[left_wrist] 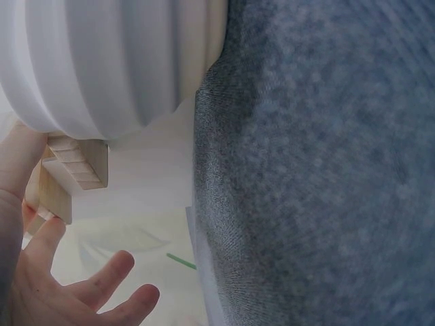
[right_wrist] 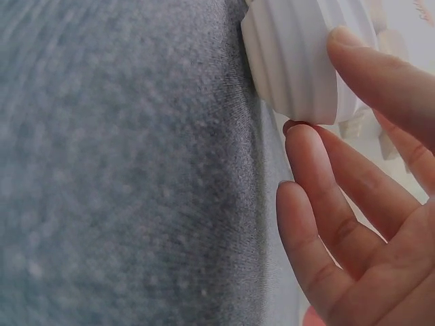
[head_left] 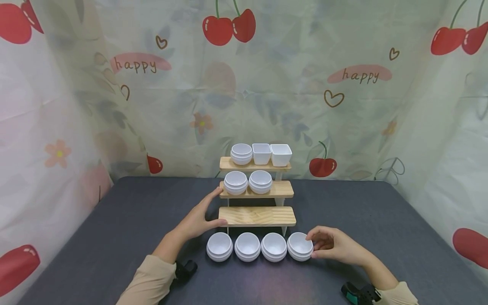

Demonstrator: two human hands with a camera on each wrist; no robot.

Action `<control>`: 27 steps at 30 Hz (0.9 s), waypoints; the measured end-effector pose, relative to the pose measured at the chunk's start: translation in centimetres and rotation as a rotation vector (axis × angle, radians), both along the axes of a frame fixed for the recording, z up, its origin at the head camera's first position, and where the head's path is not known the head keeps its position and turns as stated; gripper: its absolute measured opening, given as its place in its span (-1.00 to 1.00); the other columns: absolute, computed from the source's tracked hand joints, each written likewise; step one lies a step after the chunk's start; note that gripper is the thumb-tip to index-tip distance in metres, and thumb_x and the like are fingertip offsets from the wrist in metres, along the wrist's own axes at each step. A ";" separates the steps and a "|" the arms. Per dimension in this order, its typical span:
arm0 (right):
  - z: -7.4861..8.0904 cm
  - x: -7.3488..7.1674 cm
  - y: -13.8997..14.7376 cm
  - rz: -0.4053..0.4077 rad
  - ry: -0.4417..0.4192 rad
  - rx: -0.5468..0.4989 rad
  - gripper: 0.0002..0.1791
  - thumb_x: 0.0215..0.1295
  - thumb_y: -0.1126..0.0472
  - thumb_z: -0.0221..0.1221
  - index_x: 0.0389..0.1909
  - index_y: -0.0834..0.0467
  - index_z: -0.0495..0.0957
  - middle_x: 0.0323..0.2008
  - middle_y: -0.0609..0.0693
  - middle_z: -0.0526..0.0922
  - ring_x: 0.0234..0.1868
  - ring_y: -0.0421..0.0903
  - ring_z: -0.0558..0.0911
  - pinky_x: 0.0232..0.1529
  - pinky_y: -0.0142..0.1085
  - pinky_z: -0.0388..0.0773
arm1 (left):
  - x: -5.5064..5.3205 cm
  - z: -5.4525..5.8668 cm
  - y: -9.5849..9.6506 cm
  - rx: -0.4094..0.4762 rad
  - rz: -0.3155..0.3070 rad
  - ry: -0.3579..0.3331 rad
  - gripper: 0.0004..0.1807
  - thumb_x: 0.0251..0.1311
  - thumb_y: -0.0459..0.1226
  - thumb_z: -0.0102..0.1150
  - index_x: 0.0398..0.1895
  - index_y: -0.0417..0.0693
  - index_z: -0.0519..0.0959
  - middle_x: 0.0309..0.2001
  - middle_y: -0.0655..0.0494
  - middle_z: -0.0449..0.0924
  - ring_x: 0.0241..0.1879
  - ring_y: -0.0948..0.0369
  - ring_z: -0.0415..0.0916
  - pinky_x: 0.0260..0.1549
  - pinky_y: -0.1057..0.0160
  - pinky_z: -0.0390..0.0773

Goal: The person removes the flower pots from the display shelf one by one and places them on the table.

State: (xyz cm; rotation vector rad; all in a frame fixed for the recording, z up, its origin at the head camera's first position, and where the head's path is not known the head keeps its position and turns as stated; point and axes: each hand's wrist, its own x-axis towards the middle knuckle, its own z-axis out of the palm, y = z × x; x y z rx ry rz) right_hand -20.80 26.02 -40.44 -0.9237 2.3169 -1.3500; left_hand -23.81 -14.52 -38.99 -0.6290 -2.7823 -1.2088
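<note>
My right hand (head_left: 337,245) pinches a round white ribbed bowl (head_left: 298,246) between thumb and fingers. This bowl stands at the right end of a row on the dark cloth, and in the right wrist view the thumb (right_wrist: 350,42) presses its side. My left hand (head_left: 195,221) is spread along the left side of a three-step wooden stand (head_left: 259,217). Its thumb touches the lowest step and its index finger reaches the end of the middle step (head_left: 284,189). The other left fingers (left_wrist: 112,278) are held apart from the wood in the left wrist view.
Left of the pinched bowl, more round bowls (head_left: 248,246) line up before the stand. Two round bowls (head_left: 260,182) sit on the middle step. The top step bears one round bowl (head_left: 241,153) and two square ones (head_left: 281,155). A patterned curtain (head_left: 267,110) encloses the table.
</note>
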 end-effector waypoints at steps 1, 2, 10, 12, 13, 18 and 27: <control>0.0 0.0 0.0 0.001 -0.003 0.000 -0.59 0.13 0.22 0.28 -0.04 0.29 0.44 -0.15 0.23 0.62 -0.28 -0.33 0.60 -0.29 -0.38 0.63 | 0.0 0.0 0.0 0.002 0.002 -0.005 0.03 -0.03 -0.04 0.37 0.47 0.09 -0.03 0.50 0.00 -0.08 0.47 -0.06 -0.10 0.35 -0.20 0.07; 0.0 0.0 0.0 0.002 -0.005 -0.001 -0.59 0.13 0.22 0.28 -0.04 0.29 0.44 -0.15 0.23 0.61 -0.28 -0.33 0.60 -0.29 -0.38 0.63 | 0.0 0.0 0.0 0.000 0.001 -0.003 0.03 -0.03 -0.04 0.37 0.47 0.09 -0.03 0.49 -0.01 -0.08 0.47 -0.07 -0.10 0.34 -0.20 0.07; -0.1 -0.1 0.0 0.005 -0.015 0.003 -0.59 0.13 0.22 0.28 -0.04 0.29 0.44 -0.14 0.21 0.62 -0.27 -0.34 0.60 -0.28 -0.38 0.63 | -0.1 -0.1 -0.1 0.000 0.004 0.001 0.02 -0.03 -0.06 0.38 0.46 0.10 -0.02 0.50 0.01 -0.08 0.47 -0.04 -0.10 0.35 -0.19 0.06; 0.0 -0.1 0.0 0.006 -0.018 0.005 -0.59 0.13 0.22 0.28 -0.04 0.30 0.44 -0.14 0.20 0.62 -0.27 -0.34 0.60 -0.28 -0.38 0.62 | -0.1 -0.1 -0.1 -0.003 0.000 0.007 0.02 -0.03 -0.05 0.37 0.46 0.09 -0.02 0.49 -0.01 -0.07 0.46 -0.06 -0.09 0.35 -0.20 0.07; 0.0 -0.1 0.0 0.007 -0.021 0.005 -0.59 0.13 0.21 0.28 -0.04 0.30 0.43 -0.14 0.20 0.62 -0.26 -0.34 0.60 -0.28 -0.38 0.62 | -0.1 -0.1 0.0 -0.002 0.000 0.007 0.02 -0.03 -0.05 0.37 0.46 0.09 -0.02 0.49 -0.01 -0.07 0.46 -0.06 -0.09 0.35 -0.20 0.07; 0.1 -0.1 0.0 0.015 -0.035 0.009 -0.57 0.14 0.21 0.27 -0.02 0.32 0.43 -0.11 0.27 0.60 -0.25 -0.32 0.61 -0.26 -0.38 0.63 | -0.2 -0.1 0.0 0.002 0.001 0.002 0.02 -0.02 -0.04 0.37 0.46 0.10 -0.02 0.49 -0.01 -0.08 0.46 -0.06 -0.09 0.35 -0.20 0.07; 0.5 -0.2 0.2 0.004 -0.034 0.001 -0.55 0.15 0.25 0.26 0.03 0.34 0.42 -0.06 0.35 0.55 -0.17 -0.28 0.63 -0.21 -0.37 0.63 | -0.1 -0.1 0.0 0.004 0.000 0.004 0.02 -0.03 -0.06 0.38 0.46 0.10 -0.02 0.49 -0.01 -0.08 0.47 -0.06 -0.09 0.35 -0.19 0.07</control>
